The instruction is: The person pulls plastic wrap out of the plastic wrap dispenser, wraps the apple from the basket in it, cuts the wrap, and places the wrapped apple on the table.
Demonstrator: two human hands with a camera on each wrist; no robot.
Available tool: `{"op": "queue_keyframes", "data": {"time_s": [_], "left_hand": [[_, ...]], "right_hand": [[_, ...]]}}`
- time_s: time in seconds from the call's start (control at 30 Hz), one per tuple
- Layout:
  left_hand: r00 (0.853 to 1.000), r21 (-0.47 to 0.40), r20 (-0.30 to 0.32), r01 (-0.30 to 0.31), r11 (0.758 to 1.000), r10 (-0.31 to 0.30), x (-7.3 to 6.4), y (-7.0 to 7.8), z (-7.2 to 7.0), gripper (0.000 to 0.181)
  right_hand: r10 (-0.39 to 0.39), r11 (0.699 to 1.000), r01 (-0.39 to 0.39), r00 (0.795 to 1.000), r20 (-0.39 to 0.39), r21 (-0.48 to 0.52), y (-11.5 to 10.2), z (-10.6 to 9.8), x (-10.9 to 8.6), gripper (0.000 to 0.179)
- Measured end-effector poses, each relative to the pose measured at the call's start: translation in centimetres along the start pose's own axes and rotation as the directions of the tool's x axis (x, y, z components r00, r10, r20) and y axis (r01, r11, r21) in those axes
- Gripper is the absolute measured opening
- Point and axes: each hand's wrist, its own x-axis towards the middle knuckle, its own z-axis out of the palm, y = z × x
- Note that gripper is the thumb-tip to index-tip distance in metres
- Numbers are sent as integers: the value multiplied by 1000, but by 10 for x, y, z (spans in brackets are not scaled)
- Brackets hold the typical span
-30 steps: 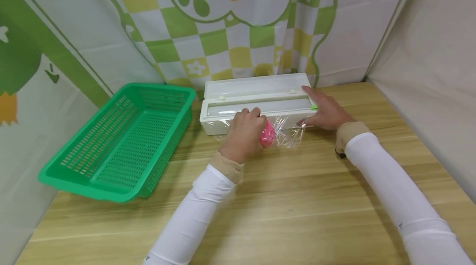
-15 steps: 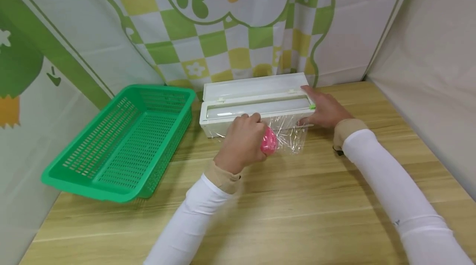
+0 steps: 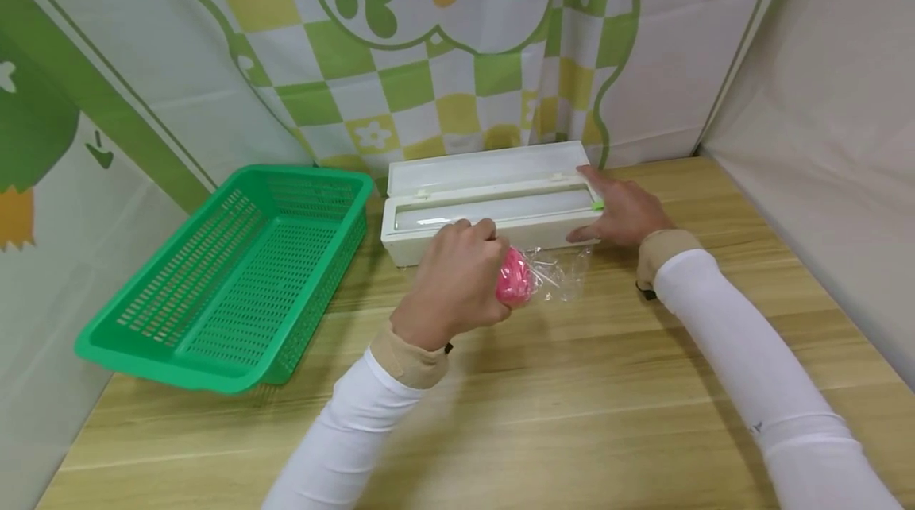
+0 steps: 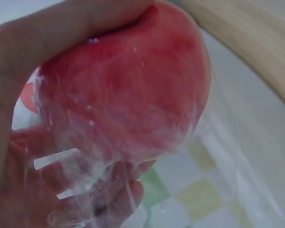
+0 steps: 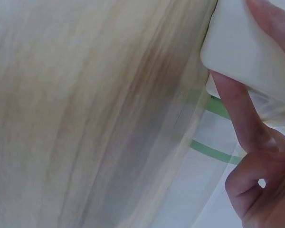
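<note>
My left hand point(image 3: 457, 280) grips a round pink-red fruit point(image 3: 513, 278) in front of the box. In the left wrist view the fruit point(image 4: 128, 85) fills the upper middle, with wrinkled clear cling film point(image 4: 99, 156) over it and the fingers behind. A crumpled tail of the film point(image 3: 561, 276) trails to the right of the fruit. The white cling film dispenser point(image 3: 493, 236) lies with its lid raised, a pale roll point(image 3: 493, 209) inside. At its right end my right hand point(image 3: 625, 212) grips the corner, thumb at the front and fingers at the back.
A green perforated basket point(image 3: 232, 287) stands on the left of the wooden table point(image 3: 572, 415). Behind the dispenser hangs a checked, flowered curtain point(image 3: 429, 97). A pale wall panel point(image 3: 815, 144) borders the right side.
My left hand has drawn the fruit slightly toward me, away from the dispenser. Film that spread across the dispenser's front now bunches beside the fruit. My right hand stays at the dispenser's end.
</note>
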Motion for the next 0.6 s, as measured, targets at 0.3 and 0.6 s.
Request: {"op": "queue_keyframes", "data": {"time_s": [0.3, 0.6], "left_hand": [[999, -3, -29, -41, 999, 41, -3, 2, -23, 48], [996, 21, -63, -58, 998, 59, -12, 10, -56, 42]], "right_hand": [[-4, 1000, 4, 1000, -6, -7, -1, 1, 0, 128], [1, 1000, -1, 1000, -16, -24, 1, 1, -1, 130]]}}
